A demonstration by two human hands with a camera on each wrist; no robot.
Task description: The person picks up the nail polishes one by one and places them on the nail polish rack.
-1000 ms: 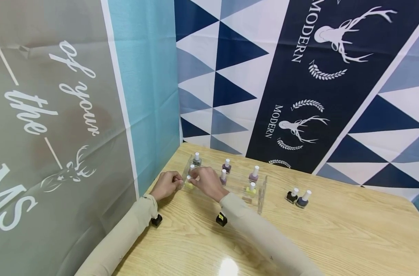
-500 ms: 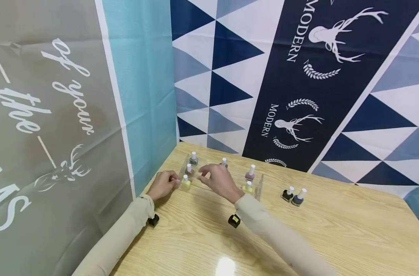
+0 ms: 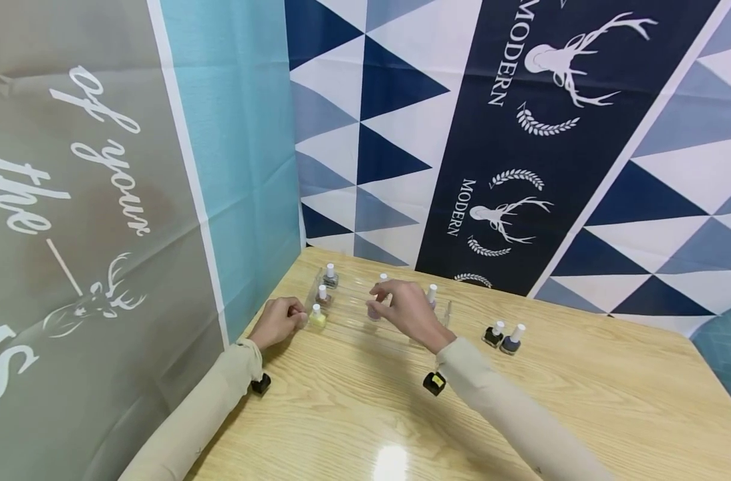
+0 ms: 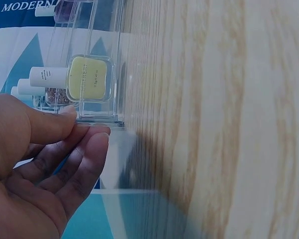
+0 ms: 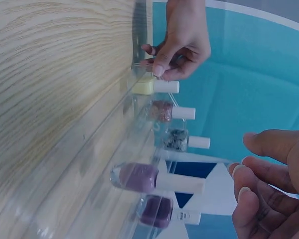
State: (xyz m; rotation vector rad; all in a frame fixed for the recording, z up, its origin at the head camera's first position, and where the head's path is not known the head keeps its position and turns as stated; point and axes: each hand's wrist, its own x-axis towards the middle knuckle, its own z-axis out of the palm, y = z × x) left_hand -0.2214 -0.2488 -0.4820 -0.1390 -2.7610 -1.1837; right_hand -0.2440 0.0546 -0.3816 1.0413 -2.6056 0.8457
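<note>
A clear stepped rack (image 4: 118,59) holds several white-capped nail polish bottles. My left hand (image 3: 277,323) pinches the rack's left end between thumb and fingers, beside a yellow nail polish bottle (image 4: 89,78). Behind the yellow one stand a pinkish glitter bottle (image 5: 162,110) and a grey-black speckled bottle (image 5: 177,140). Over the middle of the rack, my right hand (image 3: 409,307) has thumb and fingers apart. Its fingertips are near the cap of a mauve bottle (image 5: 139,178) without touching it in the right wrist view. A dark purple bottle (image 5: 157,211) stands behind the mauve one.
On the wooden table (image 3: 341,414), right of the rack, stand a black bottle (image 3: 493,334) and a dark blue bottle (image 3: 512,341). Patterned fabric (image 3: 395,133) hangs behind the table, with a turquoise and grey cloth (image 3: 233,133) at the left.
My right hand has moved right, from the bottles at the rack's left end to its middle. The left hand stays at the rack's end. The head view has shifted slightly right.
</note>
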